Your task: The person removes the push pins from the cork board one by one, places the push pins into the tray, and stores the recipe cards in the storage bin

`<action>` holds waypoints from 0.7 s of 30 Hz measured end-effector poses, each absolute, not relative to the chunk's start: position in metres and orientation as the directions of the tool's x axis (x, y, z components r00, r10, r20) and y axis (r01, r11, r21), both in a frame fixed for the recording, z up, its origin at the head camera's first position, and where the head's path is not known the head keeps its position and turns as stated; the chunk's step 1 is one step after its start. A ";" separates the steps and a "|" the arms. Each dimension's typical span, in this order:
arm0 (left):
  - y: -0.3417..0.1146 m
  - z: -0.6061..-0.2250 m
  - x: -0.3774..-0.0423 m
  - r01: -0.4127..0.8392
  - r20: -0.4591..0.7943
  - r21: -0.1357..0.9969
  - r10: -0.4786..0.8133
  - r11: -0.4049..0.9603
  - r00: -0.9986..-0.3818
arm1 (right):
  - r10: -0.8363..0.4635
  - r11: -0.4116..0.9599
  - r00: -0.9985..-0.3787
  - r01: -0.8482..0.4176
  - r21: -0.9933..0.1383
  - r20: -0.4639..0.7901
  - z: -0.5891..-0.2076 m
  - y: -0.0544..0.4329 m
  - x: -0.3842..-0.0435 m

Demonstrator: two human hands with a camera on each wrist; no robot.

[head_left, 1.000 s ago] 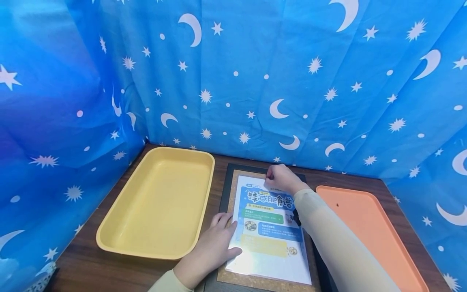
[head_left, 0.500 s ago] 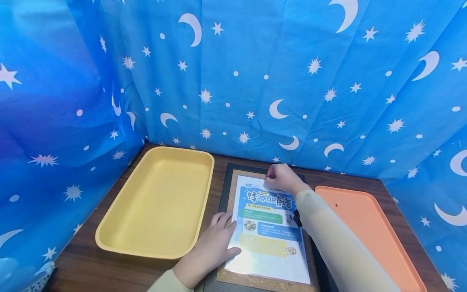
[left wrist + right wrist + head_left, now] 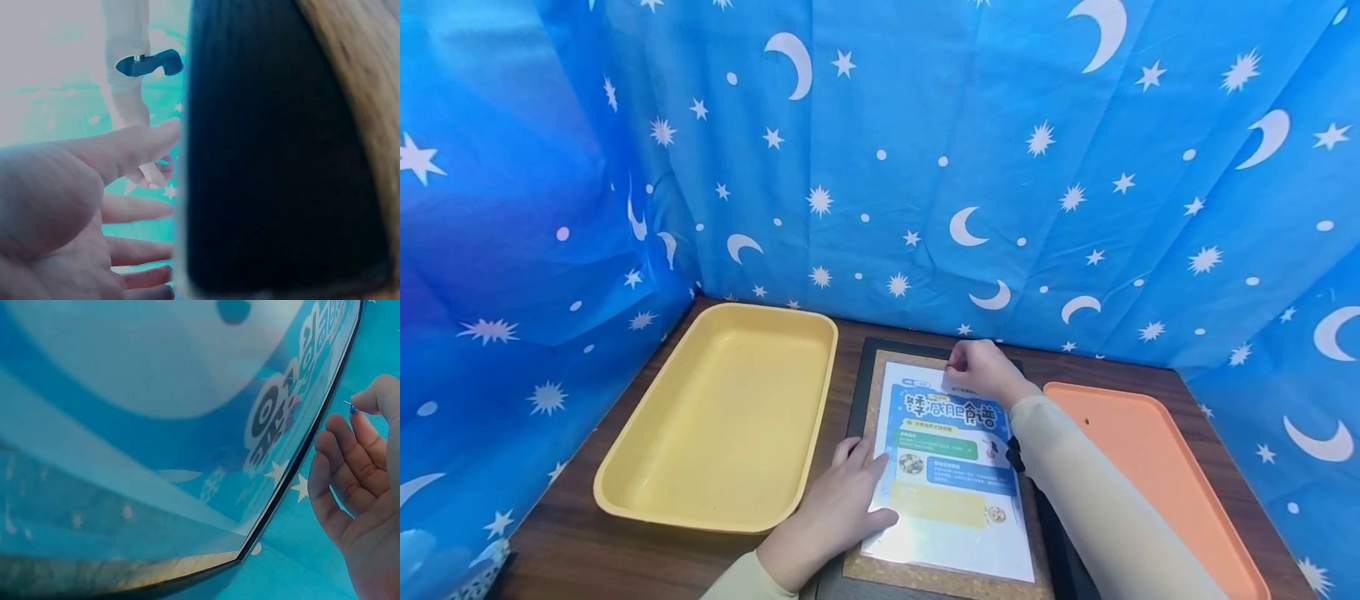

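Observation:
A laminated poster (image 3: pixel 951 546) with blue, green and yellow panels lies on a cork board (image 3: pixel 910 577) in a dark frame. At its top edge my right hand (image 3: pixel 985 369) is bent down. In the right wrist view the thumb and forefinger pinch a blue push pin (image 3: pixel 352 408), its metal point showing. The head view hides the pin behind the fingers. My left hand (image 3: pixel 838 508) rests on the board's left side, thumb over the poster's edge. Its fingers look fairly straight in the left wrist view, their tips hidden behind the dark board (image 3: pixel 275 156).
A deep yellow tray (image 3: pixel 606 492) stands to the left of the board. On the right is a shallow orange tray (image 3: pixel 1135 450) with a small dark speck in it, partly behind the right forearm. A blue star-and-moon curtain (image 3: pixel 880 192) closes off the back and sides.
The head view has shifted slightly, so everything sits a little further left in it. Both hands keep their places on the poster and board.

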State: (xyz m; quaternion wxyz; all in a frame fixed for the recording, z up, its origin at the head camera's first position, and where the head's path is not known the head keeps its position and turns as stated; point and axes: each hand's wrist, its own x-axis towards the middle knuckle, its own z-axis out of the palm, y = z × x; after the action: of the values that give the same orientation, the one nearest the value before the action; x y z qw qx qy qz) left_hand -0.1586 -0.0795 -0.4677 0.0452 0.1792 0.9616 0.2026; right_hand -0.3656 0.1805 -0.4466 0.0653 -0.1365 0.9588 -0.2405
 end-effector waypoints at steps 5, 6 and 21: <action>-0.074 -0.467 -0.159 0.278 -0.025 0.520 0.340 0.807 -0.940 | -0.287 0.847 -0.957 -0.234 -0.478 -0.039 -0.445 0.182 -0.363; -0.073 -0.467 -0.159 0.270 -0.020 0.542 0.334 0.796 -0.943 | -0.283 0.847 -0.958 -0.231 -0.479 -0.039 -0.445 0.183 -0.362; -0.070 -0.467 -0.159 0.224 0.017 0.661 0.285 0.716 -0.959 | -0.249 0.851 -0.968 -0.225 -0.474 0.013 -0.447 0.193 -0.357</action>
State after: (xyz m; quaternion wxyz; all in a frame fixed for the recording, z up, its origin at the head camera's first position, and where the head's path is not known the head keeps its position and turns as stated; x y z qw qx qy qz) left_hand -0.1585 -0.0704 -0.4666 0.0430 0.1374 0.9253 0.3507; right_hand -0.3568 0.1935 -0.4466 0.0247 -0.1233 0.9618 -0.2432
